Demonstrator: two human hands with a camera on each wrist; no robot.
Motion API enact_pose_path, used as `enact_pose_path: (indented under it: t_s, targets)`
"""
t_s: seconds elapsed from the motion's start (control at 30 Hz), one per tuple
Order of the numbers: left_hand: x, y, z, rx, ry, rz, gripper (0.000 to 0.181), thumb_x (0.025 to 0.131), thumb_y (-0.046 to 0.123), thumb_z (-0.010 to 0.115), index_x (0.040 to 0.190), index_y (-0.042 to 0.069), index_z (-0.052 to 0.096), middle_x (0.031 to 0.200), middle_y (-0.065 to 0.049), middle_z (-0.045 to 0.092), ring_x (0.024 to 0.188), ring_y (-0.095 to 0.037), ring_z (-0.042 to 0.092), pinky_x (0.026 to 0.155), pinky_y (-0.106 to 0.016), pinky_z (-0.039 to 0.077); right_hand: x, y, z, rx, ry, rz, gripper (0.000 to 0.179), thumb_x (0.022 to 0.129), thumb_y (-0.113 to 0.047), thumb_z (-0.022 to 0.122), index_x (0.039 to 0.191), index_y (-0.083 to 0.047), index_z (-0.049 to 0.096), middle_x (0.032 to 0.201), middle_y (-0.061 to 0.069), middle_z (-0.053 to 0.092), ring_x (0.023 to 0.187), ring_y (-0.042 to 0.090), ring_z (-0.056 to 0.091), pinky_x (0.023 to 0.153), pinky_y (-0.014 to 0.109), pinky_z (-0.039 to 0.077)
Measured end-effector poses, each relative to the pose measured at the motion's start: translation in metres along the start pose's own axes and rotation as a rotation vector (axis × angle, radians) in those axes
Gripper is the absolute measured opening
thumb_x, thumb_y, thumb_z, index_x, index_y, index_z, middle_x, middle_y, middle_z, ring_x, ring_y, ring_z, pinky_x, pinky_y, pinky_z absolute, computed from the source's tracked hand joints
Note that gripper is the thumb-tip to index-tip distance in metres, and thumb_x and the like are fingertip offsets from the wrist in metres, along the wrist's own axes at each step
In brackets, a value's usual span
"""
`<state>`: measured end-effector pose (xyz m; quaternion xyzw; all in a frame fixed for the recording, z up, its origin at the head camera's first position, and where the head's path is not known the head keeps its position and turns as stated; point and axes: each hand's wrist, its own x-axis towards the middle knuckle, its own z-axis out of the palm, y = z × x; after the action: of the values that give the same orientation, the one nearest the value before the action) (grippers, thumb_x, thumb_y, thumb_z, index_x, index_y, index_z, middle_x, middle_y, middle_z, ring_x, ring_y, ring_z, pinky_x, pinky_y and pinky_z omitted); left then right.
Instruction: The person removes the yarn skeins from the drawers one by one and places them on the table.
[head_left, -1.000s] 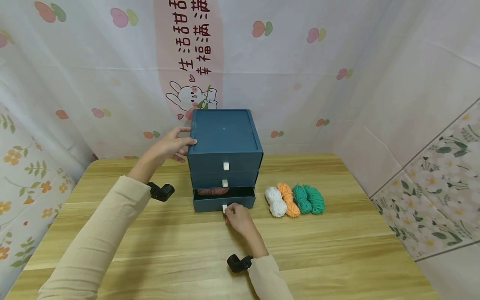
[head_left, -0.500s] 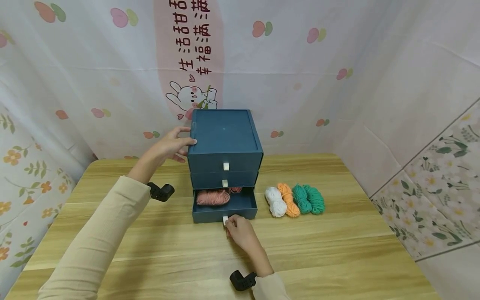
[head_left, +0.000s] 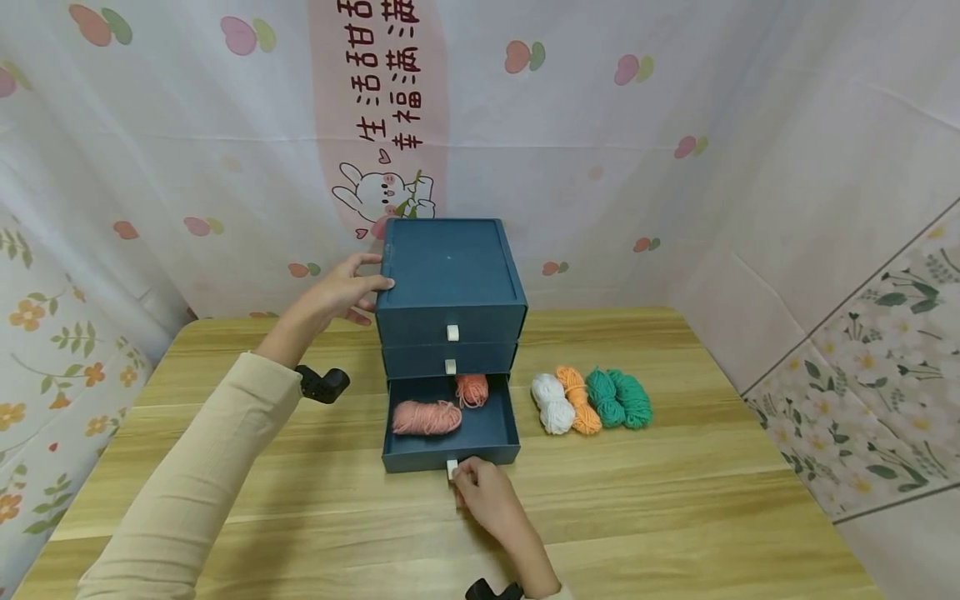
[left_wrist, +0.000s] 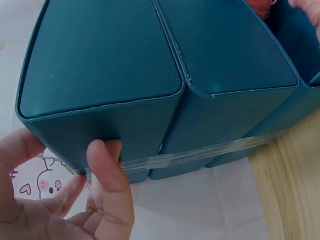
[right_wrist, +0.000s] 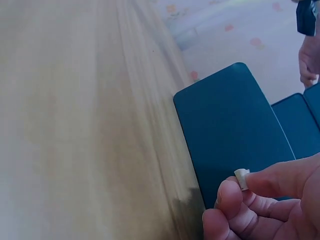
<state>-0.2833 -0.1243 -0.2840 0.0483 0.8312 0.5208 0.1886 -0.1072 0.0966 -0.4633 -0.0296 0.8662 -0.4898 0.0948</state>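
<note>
A dark blue cabinet with three stacked drawers stands on the table. Its bottom drawer is pulled well out, while the upper two are closed. My right hand pinches the drawer's small white handle between thumb and fingers. My left hand steadies the cabinet's left side, thumb at the top edge and fingertips against the side wall. Inside the drawer lie a pink yarn skein on the left and a coral yarn skein towards the back.
Right of the cabinet, a white yarn skein, an orange one and green yarn lie side by side on the wooden table. A patterned curtain hangs close behind the cabinet.
My right hand has drawn the bottom drawer out towards me, bringing the pink and coral skeins into full view. The left hand has stayed in place.
</note>
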Motion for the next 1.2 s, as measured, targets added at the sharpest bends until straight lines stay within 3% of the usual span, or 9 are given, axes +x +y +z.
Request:
enact_pose_path:
  t_s: [0.37, 0.67, 1.2]
  targets:
    - [-0.001, 0.0, -0.001, 0.008, 0.01, -0.006, 0.069, 0.096, 0.029, 0.048, 0.151, 0.016, 0.007, 0.143, -0.023, 0.037, 0.092, -0.023, 0.061, 0.075, -0.034, 0.055, -0.03, 0.001, 0.004, 0.035, -0.055, 0.056, 0.021, 0.094, -0.019, 0.053, 0.081, -0.005, 0.061, 0.058, -0.003, 0.053, 0.049, 0.007, 0.042, 0.045, 0.02, 0.034]
    - [-0.001, 0.001, -0.001, 0.007, 0.004, -0.003, 0.07, 0.096, 0.029, 0.048, 0.15, 0.015, 0.007, 0.143, -0.023, 0.036, 0.094, -0.025, 0.06, 0.076, -0.035, 0.055, -0.046, 0.0, 0.005, -0.014, -0.07, 0.086, 0.022, 0.094, -0.022, 0.054, 0.077, -0.009, 0.06, 0.056, -0.006, 0.053, 0.049, 0.007, 0.041, 0.049, 0.021, 0.033]
    - [-0.002, 0.0, 0.001, 0.013, 0.015, -0.005, 0.068, 0.096, 0.029, 0.048, 0.15, 0.016, 0.008, 0.143, -0.022, 0.036, 0.102, -0.031, 0.058, 0.078, -0.037, 0.055, -0.057, 0.0, 0.002, 0.001, -0.117, 0.146, 0.026, 0.093, -0.029, 0.055, 0.073, -0.012, 0.059, 0.053, -0.006, 0.052, 0.046, 0.009, 0.036, 0.046, 0.023, 0.029]
